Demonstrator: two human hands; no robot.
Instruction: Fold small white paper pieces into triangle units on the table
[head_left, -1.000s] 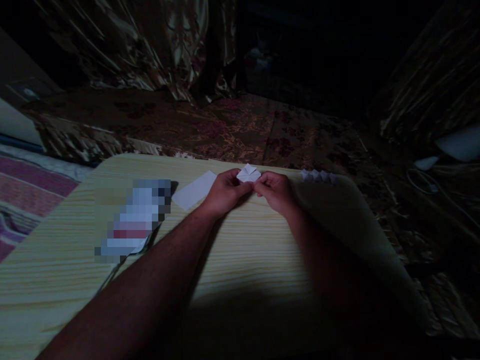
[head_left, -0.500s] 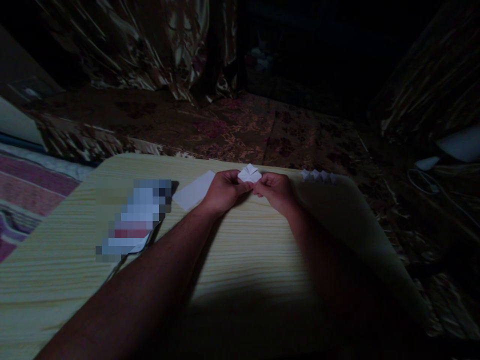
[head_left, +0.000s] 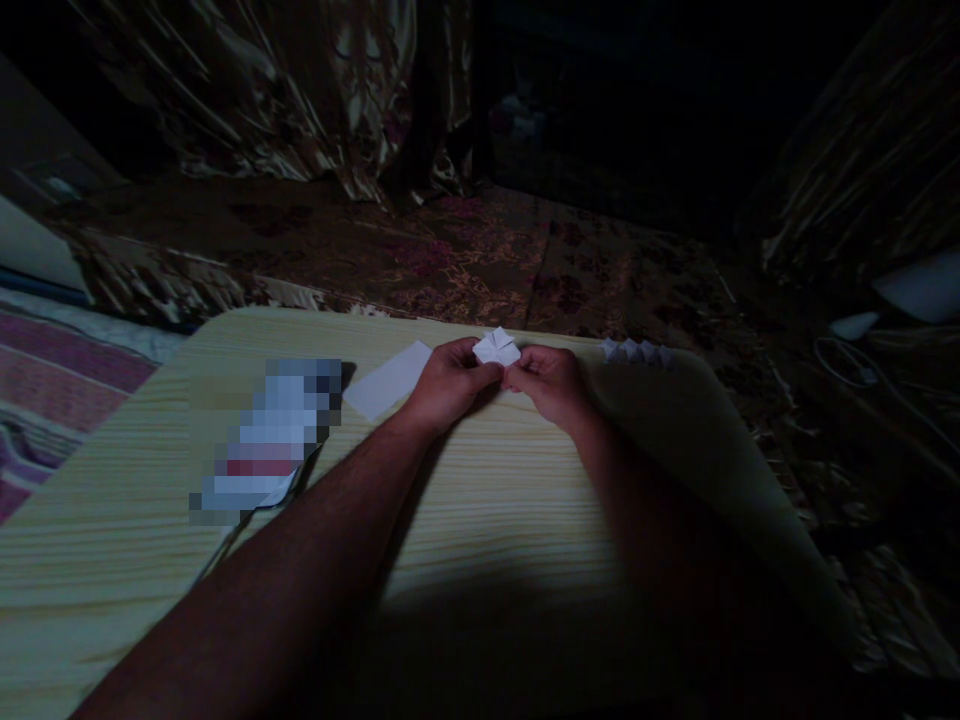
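Both my hands meet at the far middle of a pale wooden table (head_left: pixel 465 500). Between their fingertips is a small folded white paper piece (head_left: pixel 496 347), creased into several flaps. My left hand (head_left: pixel 448 382) pinches its left side and my right hand (head_left: pixel 549 382) pinches its right side, fingers curled. A flat white paper rectangle (head_left: pixel 388 379) lies just left of my left hand. A row of small folded white paper pieces (head_left: pixel 636 351) sits to the right of my right hand, near the table's far edge.
A blurred-out object (head_left: pixel 270 440) lies on the table's left part. Beyond the table is a dark patterned fabric (head_left: pixel 420 250). A striped pink cloth (head_left: pixel 52 380) lies at far left. White objects and a cable (head_left: pixel 862 350) lie in the dark at right.
The folded paper has shifted very slightly between my fingertips; both hands stay in the same place.
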